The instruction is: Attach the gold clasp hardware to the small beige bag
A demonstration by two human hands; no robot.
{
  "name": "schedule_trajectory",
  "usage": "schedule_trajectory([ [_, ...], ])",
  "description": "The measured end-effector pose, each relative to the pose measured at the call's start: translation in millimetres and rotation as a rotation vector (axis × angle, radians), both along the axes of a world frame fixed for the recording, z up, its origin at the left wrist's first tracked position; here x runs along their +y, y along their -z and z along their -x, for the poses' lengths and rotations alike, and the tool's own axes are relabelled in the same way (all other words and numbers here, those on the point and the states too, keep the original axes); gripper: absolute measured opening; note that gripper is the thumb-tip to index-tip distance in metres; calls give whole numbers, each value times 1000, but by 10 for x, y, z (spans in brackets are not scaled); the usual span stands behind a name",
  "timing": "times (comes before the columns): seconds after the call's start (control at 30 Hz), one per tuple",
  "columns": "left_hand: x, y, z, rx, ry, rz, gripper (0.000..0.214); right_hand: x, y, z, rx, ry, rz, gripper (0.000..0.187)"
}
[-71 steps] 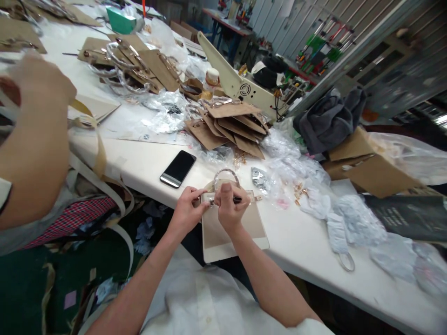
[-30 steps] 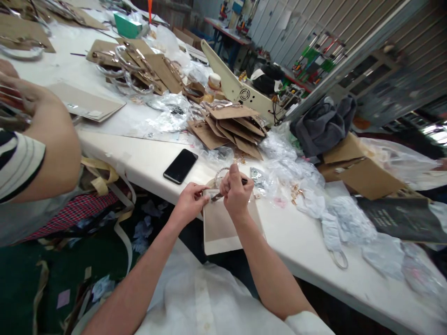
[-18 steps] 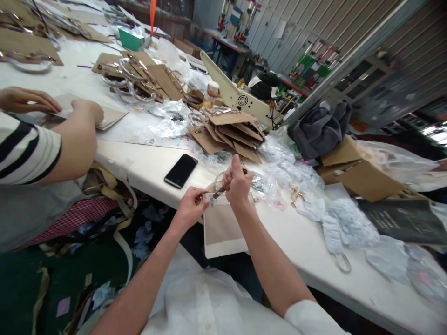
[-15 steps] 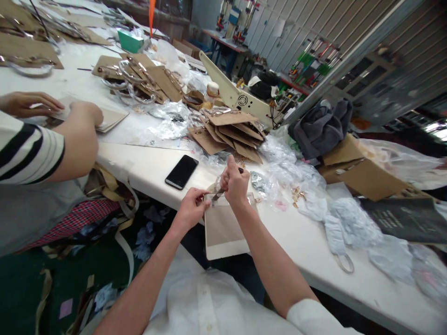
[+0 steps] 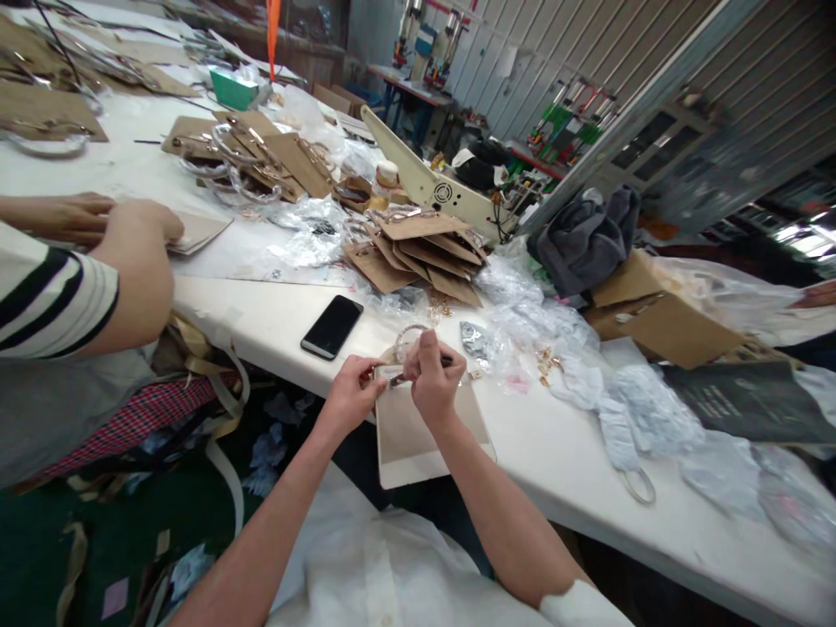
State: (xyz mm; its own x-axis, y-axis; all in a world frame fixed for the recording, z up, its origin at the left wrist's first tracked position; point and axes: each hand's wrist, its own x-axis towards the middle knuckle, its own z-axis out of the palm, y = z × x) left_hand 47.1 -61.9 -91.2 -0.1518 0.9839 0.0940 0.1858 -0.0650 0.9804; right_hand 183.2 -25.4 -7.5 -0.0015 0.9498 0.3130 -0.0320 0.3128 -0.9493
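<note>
At the table's front edge lies a flat beige bag panel with a pale border, partly overhanging the edge. My left hand pinches its upper left corner between thumb and fingers. My right hand is wrapped round a dark-handled tool with a narrow metal tip; its exact kind is hidden by the fist. The tip points left, close to the panel's top edge and my left fingertips. Behind my right fist a clear curved handle rises at the panel's top.
A black phone lies left of the panel. Beyond are stacked brown bag pieces, crumpled plastic and small gold fittings. At left, a co-worker's hands rest on another panel. A cardboard box stands right.
My right fist has lowered toward the panel, and the tool now lies flatter. My left hand keeps its pinch on the corner. The co-worker's hands have drawn closer together.
</note>
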Motion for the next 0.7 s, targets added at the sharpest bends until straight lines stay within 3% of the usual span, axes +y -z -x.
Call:
schedule_trajectory([
  [0.2,-2,35,19,19,18,-22,30,18,62,60,-81,-9,26,76],
  [0.33,27,59,53,60,32,-9,32,163,45,94,70,-42,82,76],
  [0.43,40,61,56,62,18,-7,34,306,-171,-151,301,-85,203,79],
  [0.5,36,65,41,54,13,-9,35,337,-349,-543,341,-66,252,80],
  [0.57,27,70,30,37,13,8,39,304,-459,-1085,128,-9,281,79],
  [0.6,23,67,36,13,18,27,43,273,-467,-1385,-92,46,289,78],
  [0.7,12,3,156,-83,-3,70,56,153,-269,-2248,-823,216,208,80],
])
